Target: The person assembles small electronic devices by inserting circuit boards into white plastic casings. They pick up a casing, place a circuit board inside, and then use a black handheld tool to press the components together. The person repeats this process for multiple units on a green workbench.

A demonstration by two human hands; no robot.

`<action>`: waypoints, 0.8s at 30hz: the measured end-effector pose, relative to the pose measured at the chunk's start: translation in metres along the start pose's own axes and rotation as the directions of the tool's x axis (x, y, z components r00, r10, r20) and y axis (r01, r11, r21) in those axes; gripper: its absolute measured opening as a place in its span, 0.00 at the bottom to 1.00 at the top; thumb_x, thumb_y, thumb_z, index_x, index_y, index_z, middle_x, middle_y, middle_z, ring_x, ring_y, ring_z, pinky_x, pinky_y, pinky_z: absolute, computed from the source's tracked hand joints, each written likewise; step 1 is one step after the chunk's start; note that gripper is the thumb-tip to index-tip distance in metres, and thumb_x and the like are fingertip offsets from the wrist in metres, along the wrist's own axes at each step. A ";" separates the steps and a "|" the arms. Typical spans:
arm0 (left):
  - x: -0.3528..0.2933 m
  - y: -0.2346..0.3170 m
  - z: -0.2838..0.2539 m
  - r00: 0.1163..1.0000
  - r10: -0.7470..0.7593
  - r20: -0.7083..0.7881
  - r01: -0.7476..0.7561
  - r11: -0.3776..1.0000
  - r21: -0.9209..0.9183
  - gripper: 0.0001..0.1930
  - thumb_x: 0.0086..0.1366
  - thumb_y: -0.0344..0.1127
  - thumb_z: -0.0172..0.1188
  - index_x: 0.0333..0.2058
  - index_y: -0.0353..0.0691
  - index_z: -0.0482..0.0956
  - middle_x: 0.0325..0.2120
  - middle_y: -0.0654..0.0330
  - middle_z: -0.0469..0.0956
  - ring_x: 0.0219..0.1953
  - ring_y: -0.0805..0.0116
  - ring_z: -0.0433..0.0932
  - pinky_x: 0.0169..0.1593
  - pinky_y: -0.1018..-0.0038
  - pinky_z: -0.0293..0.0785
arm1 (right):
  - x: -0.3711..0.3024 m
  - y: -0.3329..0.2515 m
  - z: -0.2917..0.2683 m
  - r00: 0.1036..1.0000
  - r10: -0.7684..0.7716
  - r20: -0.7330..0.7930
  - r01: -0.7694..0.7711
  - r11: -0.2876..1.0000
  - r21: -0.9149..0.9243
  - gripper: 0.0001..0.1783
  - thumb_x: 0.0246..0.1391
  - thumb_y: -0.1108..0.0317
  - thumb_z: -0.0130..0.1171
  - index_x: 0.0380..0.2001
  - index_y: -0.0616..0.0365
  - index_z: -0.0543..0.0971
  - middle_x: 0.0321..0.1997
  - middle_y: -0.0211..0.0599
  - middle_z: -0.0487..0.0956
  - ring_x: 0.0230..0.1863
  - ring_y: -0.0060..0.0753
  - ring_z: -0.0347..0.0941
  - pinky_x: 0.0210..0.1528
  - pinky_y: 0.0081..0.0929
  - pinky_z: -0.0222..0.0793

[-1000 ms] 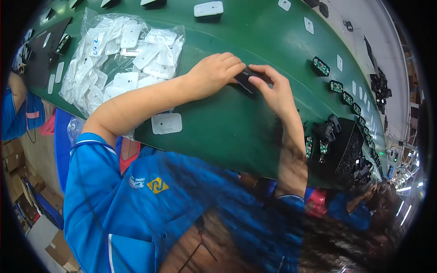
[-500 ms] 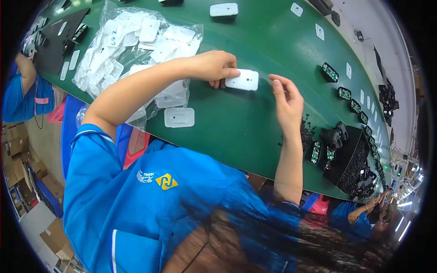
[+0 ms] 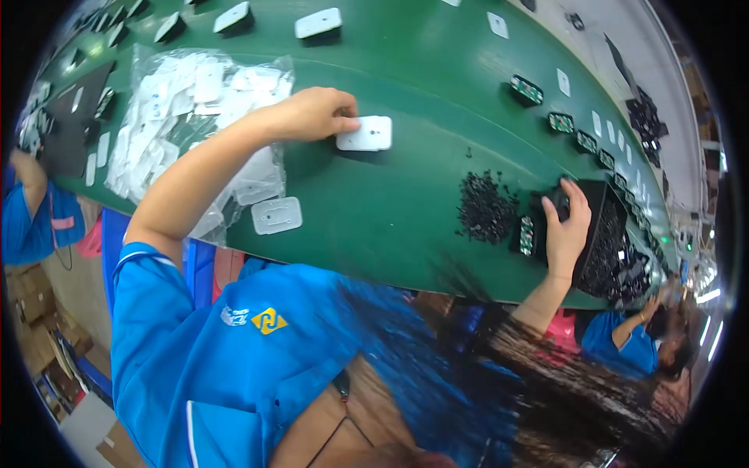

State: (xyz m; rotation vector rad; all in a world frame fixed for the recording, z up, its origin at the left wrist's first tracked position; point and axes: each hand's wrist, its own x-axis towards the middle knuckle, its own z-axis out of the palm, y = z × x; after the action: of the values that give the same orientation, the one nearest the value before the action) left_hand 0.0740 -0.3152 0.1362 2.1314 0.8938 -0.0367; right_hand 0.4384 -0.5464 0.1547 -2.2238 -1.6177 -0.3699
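My left hand (image 3: 328,115) grips a white plastic cover plate (image 3: 370,133) by its left end, thumb on top. The plate has rounded corners and small holes. On the right, my right hand (image 3: 568,230) curls its fingers and thumb around a black plastic housing (image 3: 552,200) beside a black box (image 3: 591,238). The hand hides part of that housing. Just left of it stands a black case with a green circuit board (image 3: 526,236). Another white cover plate (image 3: 277,215) lies near the table's front edge, next to a clear bag (image 3: 285,78) full of white plates.
Small black parts (image 3: 488,207) lie heaped on the green table (image 3: 406,226). Cases with green boards (image 3: 560,122) and white pieces (image 3: 563,81) line the far right. White-topped cases (image 3: 318,25) stand at the back. Other people sit at left (image 3: 47,214) and right (image 3: 616,339).
My right hand has moved right, from near the white cover plate to the black housing by the box. My left hand still holds the plate. The whole view has shifted.
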 end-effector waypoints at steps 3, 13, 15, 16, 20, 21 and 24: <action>-0.003 0.002 0.004 0.998 -0.035 -0.044 0.035 0.999 -0.001 0.15 0.62 0.42 0.57 0.38 0.36 0.78 0.33 0.51 0.79 0.36 0.56 0.77 0.41 0.65 0.72 | -0.007 -0.016 0.010 0.998 0.039 -0.044 -0.037 0.999 0.035 0.23 0.46 0.66 0.65 0.48 0.55 0.75 0.51 0.39 0.75 0.52 0.43 0.69 0.56 0.36 0.62; 0.002 -0.008 0.011 0.993 -0.004 -0.118 -0.001 0.999 -0.039 0.14 0.59 0.41 0.60 0.36 0.35 0.79 0.32 0.49 0.80 0.37 0.54 0.78 0.41 0.64 0.72 | 0.034 -0.191 0.090 0.844 -0.473 0.253 0.163 0.675 0.720 0.39 0.36 0.72 0.70 0.55 0.59 0.67 0.56 0.44 0.69 0.54 0.49 0.66 0.57 0.38 0.63; 0.003 -0.011 0.008 0.989 -0.023 -0.146 0.011 0.997 -0.083 0.14 0.58 0.42 0.61 0.35 0.35 0.80 0.32 0.49 0.80 0.37 0.53 0.78 0.42 0.63 0.73 | 0.045 -0.196 0.094 0.847 -0.471 0.246 0.129 0.632 0.764 0.29 0.36 0.74 0.69 0.47 0.60 0.72 0.48 0.42 0.72 0.47 0.45 0.69 0.50 0.36 0.68; 0.008 -0.012 0.004 0.983 -0.013 -0.184 -0.002 0.996 -0.086 0.14 0.58 0.42 0.61 0.35 0.35 0.79 0.31 0.50 0.80 0.36 0.56 0.78 0.41 0.65 0.73 | 0.052 -0.196 0.095 0.857 -0.446 0.260 0.081 0.613 0.786 0.29 0.37 0.75 0.69 0.47 0.59 0.72 0.48 0.41 0.72 0.47 0.43 0.70 0.49 0.35 0.69; 0.054 -0.017 -0.018 0.946 0.052 -0.320 -0.080 0.994 -0.077 0.16 0.57 0.44 0.62 0.35 0.35 0.80 0.30 0.50 0.80 0.35 0.55 0.79 0.39 0.64 0.73 | 0.098 -0.185 0.119 0.902 -0.378 0.210 0.056 0.584 0.810 0.30 0.37 0.77 0.69 0.48 0.55 0.73 0.45 0.39 0.72 0.46 0.38 0.70 0.45 0.29 0.71; 0.067 -0.016 -0.025 0.955 -0.003 -0.295 -0.033 0.992 -0.118 0.15 0.58 0.42 0.62 0.34 0.34 0.79 0.28 0.54 0.80 0.29 0.63 0.77 0.33 0.69 0.72 | 0.110 -0.182 0.126 0.902 -0.365 0.230 0.037 0.597 0.802 0.30 0.36 0.76 0.69 0.48 0.55 0.73 0.45 0.39 0.72 0.46 0.38 0.70 0.45 0.29 0.71; 0.099 -0.015 -0.037 0.964 -0.104 -0.243 0.062 0.983 -0.175 0.13 0.60 0.40 0.61 0.34 0.34 0.77 0.23 0.60 0.77 0.18 0.74 0.71 0.22 0.75 0.68 | 0.137 -0.175 0.133 0.883 -0.325 0.337 -0.063 0.631 0.773 0.30 0.36 0.75 0.69 0.47 0.54 0.73 0.45 0.38 0.72 0.48 0.37 0.69 0.45 0.28 0.71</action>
State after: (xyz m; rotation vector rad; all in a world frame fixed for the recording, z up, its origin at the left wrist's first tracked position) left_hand 0.1295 -0.2253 0.1200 1.9691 1.0943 0.2622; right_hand 0.3140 -0.3224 0.1166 -1.5484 -1.7009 0.7640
